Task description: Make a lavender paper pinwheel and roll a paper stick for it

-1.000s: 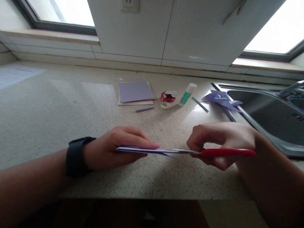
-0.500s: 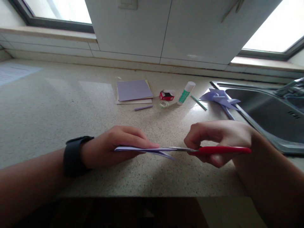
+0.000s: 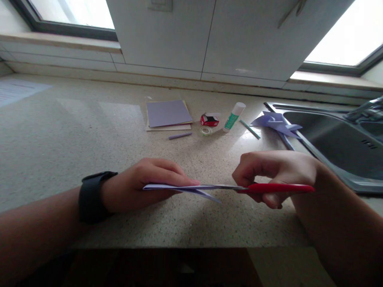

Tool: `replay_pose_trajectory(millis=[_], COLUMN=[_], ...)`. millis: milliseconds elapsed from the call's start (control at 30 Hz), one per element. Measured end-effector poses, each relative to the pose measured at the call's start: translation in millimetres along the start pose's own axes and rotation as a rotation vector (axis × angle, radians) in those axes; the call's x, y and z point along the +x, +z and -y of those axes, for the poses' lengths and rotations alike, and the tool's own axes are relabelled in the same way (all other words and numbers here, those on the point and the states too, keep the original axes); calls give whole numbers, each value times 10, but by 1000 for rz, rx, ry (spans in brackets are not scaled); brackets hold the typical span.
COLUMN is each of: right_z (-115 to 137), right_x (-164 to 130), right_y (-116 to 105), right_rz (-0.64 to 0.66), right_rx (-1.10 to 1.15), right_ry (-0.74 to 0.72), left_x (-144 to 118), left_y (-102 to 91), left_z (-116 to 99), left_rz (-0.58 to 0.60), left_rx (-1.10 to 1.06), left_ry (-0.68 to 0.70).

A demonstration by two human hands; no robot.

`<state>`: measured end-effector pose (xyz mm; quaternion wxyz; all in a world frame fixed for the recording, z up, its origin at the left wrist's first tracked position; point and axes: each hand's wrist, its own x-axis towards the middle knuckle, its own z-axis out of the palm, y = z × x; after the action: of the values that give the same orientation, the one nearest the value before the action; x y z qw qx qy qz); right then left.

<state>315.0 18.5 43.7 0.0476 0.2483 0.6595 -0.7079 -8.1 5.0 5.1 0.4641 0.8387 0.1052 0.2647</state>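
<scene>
Edge-on now: left hand (image 3: 140,187) pinches the folded paper (image 3: 167,186) flat between thumb and fingers, its long axis running left-right over the counter (image 3: 60,139). Scissors (image 3: 269,188) lie on the same line, blades in the paper's right end; right hand (image 3: 275,175) is closed around the red handles.

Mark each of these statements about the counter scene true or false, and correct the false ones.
1. The left hand holds a folded purple paper. True.
2. The right hand holds blue-handled scissors. False: the scissors have red handles.
3. The glue stick stands upright. False: it lies on its side on the counter.
4. A black watch is on the left wrist. True.
5. The purple paper pinwheel lies beside the sink. True.
</scene>
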Motion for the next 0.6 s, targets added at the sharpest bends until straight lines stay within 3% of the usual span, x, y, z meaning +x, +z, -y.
replay_pose_trajectory(millis=[267,600], right_z=[19,48], right_x=[-29,-58], right_y=[3,-4], right_rz=[-8,-20], right_rx=[94,27], right_ry=[67,90], left_x=[9,-13], left_y=[-1,-4], left_z=[-3,31], left_rz=[-2,5], left_rx=[20,7], left_ry=[-4,9])
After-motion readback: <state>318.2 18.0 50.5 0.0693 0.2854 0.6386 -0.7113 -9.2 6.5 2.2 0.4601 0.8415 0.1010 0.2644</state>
